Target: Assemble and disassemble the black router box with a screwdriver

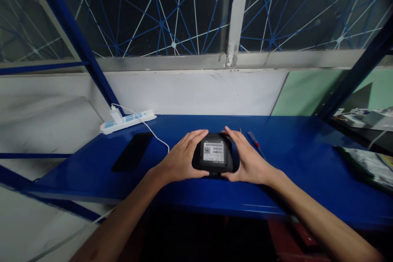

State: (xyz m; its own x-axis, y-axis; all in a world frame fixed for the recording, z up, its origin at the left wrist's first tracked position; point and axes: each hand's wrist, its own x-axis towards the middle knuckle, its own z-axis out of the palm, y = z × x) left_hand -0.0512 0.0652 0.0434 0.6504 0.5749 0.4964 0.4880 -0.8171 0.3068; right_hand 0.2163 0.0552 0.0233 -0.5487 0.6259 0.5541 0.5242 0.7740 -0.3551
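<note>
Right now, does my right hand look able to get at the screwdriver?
Probably yes: the screwdriver lies on the blue tabletop just beyond your right hand, with nothing visible between them. That hand is clasping the black device, though, so it would likely have to let go first.

Left hand (182,157), centre of frame: bare, ungloved; fingers slim, smooth in outline. Left forearm (129,213), lower left: bare down to the frame's bottom edge, tapering toward the wrist; one small mark near that edge. Right hand (247,159), right of centre: likewise bare. Right forearm (316,213), lower right: bare, slender, smooth. Nail detail: too small to judge.
</note>
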